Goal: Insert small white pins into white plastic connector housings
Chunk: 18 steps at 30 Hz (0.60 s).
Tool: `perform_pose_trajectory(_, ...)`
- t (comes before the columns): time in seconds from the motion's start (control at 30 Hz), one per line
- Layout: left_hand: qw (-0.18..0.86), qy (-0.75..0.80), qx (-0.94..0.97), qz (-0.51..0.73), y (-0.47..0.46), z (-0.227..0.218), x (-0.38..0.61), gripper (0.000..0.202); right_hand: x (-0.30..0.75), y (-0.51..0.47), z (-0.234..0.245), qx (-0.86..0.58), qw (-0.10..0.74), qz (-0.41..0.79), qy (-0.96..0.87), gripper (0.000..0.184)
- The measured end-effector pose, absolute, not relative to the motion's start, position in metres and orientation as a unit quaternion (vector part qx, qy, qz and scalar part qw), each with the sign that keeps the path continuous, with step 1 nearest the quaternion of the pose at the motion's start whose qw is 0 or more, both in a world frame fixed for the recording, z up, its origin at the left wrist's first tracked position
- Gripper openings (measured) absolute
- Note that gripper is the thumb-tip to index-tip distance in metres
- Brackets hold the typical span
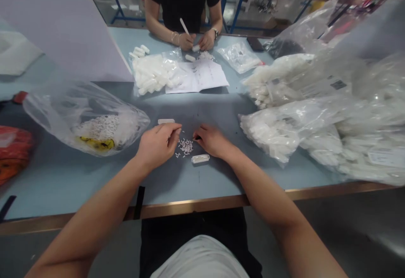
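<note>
On the blue table top, a small pile of tiny white plug-like pieces (pixel 185 146) lies between my hands. My left hand (pixel 158 144) is at the pile's left, fingers and thumb bent together; what they hold, if anything, is hidden. At the right edge of the pile, my right hand (pixel 211 140) is closed, with a small dark thing at its fingertips, too small to name. A white connector housing (pixel 200 159) with rows of small holes lies just in front of the pile. Behind my left fingers rests a second white housing (pixel 166 121), partly covered by them.
An open clear bag of small white pieces (pixel 104 130) stands at left, beside an orange-red bag (pixel 14 151). Bags of white parts (pixel 272 130) heap up at right. Across the table, a person (pixel 183 8) holds a white pen-like tool behind a paper sheet (pixel 202 75).
</note>
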<state>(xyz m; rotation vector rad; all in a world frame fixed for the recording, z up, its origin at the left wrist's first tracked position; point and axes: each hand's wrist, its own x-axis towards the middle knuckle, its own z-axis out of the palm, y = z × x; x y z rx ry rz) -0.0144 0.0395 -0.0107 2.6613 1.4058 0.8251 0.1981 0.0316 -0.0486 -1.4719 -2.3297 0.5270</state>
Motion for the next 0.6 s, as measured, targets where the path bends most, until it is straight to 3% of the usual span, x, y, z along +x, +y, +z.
perform_pose_trajectory(0.13, 0.023, 0.369, 0.907, 0.202, 0.028, -0.018, -0.011, 0.028, 0.202, 0.029, -0.050, -0.529, 0.171, 0.161, -0.816, 0.019)
perform_pose_trajectory(0.3, 0.024, 0.277, 0.958, 0.067, 0.014, -0.017, 0.001, 0.037, 0.219, 0.019, -0.038, -0.537, 0.250, 0.178, -0.786, 0.020)
perform_pose_trajectory(0.6, 0.001, 0.269, 0.959, 0.084, 0.010, -0.027, 0.004, 0.019, 0.226, -0.004, -0.019, -0.479, 0.277, 0.249, -0.795, 0.029)
